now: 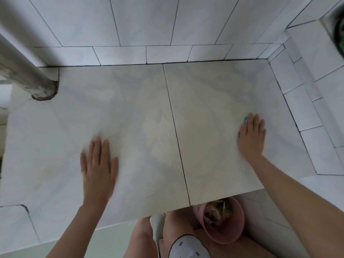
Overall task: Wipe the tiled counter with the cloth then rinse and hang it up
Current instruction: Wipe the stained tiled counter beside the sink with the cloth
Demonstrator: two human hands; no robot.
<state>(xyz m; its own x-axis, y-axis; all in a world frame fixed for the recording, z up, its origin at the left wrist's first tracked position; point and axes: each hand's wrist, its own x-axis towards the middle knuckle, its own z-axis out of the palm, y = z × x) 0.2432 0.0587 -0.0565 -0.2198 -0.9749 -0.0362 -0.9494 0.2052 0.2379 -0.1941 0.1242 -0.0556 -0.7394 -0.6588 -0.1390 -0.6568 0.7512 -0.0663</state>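
Left hand (98, 164) spreads flat on counter (139, 108), right hand (251, 136) presses cloth (245, 120) (blue, mostly hidden).

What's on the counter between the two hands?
Just bare counter and a dark grout line between the left hand and right hand, in the head view.

Bright, soft, even light, no hard shadows. Faint sheen on the desk (141, 116). Both hands motion-blurred. Wide-angle bends grout lines at the edges; overall slightly soft.
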